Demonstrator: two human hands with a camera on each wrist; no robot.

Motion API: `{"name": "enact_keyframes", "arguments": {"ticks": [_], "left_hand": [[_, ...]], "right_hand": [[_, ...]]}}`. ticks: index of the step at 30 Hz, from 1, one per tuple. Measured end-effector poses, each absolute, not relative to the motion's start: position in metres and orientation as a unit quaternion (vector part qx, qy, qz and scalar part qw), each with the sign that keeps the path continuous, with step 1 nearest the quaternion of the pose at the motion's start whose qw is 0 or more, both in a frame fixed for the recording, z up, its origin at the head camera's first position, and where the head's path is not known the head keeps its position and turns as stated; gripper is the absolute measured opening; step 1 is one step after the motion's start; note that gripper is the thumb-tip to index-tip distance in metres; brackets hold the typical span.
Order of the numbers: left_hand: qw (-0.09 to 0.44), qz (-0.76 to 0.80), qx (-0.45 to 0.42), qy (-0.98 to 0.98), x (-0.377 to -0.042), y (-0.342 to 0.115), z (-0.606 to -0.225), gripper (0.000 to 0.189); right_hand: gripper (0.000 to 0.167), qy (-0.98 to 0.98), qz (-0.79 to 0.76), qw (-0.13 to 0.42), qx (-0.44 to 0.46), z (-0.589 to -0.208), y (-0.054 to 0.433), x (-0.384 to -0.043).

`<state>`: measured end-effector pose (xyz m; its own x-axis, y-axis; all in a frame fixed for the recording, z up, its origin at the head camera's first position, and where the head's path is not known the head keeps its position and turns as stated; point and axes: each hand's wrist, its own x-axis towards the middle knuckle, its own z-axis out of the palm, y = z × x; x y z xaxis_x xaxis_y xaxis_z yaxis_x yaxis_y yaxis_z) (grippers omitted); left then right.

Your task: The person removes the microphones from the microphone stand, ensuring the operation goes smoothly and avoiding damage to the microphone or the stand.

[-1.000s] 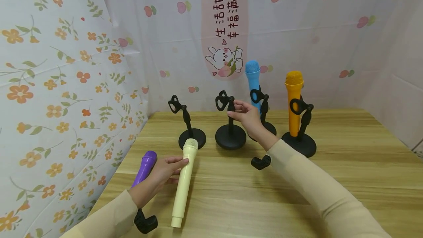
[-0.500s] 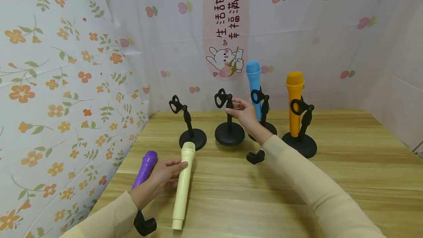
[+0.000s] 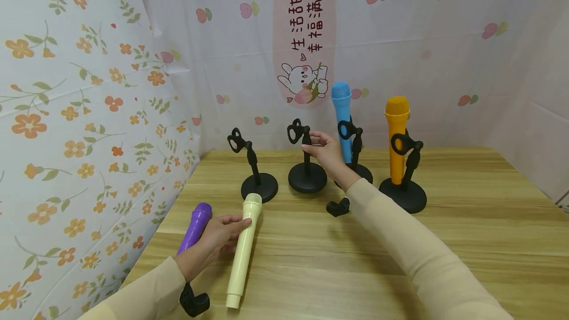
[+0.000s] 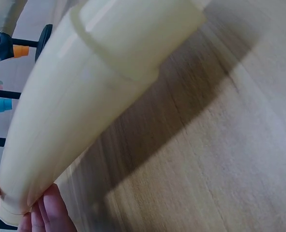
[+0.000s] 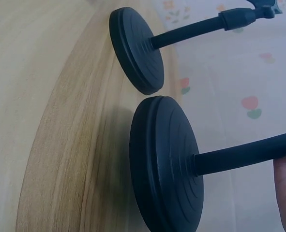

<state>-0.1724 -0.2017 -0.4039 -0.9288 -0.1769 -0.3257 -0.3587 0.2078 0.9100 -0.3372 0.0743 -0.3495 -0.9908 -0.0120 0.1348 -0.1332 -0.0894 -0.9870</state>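
Note:
My left hand point(image 3: 220, 238) grips a cream microphone point(image 3: 243, 256) between thumb and fingers just below its head. In the left wrist view the microphone's tail end point(image 4: 147, 34) is raised over the table and casts a shadow. My right hand point(image 3: 326, 152) pinches the upper post of a black microphone stand point(image 3: 307, 179), whose clip holds nothing. In the right wrist view this stand's round base point(image 5: 167, 164) is low over the tabletop; whether it touches cannot be told. A second stand point(image 3: 260, 187) with a bare clip stands left of it. Beside my left wrist lies a purple microphone point(image 3: 194, 226).
To the right, a blue microphone point(image 3: 341, 107) and an orange microphone point(image 3: 396, 137) sit upright in their black stands, the blue one's stand point(image 3: 365, 172) close to my right hand. A patterned cloth point(image 3: 222, 88) hangs behind the wooden table point(image 3: 480, 201).
My right hand has shifted the stand slightly left and back. The cream microphone has moved a little lower and left in the head view, still in my left hand.

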Motion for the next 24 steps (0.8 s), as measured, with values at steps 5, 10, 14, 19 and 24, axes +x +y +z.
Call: {"name": "enact_keyframes", "arguments": {"ticks": [5,10,14,19,24], "left_hand": [[0.072,0.597,-0.176,0.779,-0.171,-0.202,-0.404,0.052],[0.066,0.593,-0.18,0.782,-0.171,-0.204,-0.407,0.053],[0.065,0.592,-0.186,0.782,-0.172,-0.205,-0.409,0.051],[0.068,0.593,-0.18,0.782,-0.173,-0.206,-0.41,0.048],[0.068,0.59,-0.181,0.784,-0.173,-0.206,-0.413,0.044]], "right_hand": [[0.046,-0.677,0.732,0.044,0.056,-0.352,0.073,-0.342],[0.044,-0.678,0.732,0.054,0.043,-0.355,0.07,-0.347],[0.043,-0.675,0.734,0.058,0.034,-0.357,0.067,-0.348],[0.043,-0.673,0.736,0.06,0.037,-0.359,0.066,-0.349],[0.043,-0.672,0.737,0.058,0.042,-0.361,0.064,-0.35]]}}
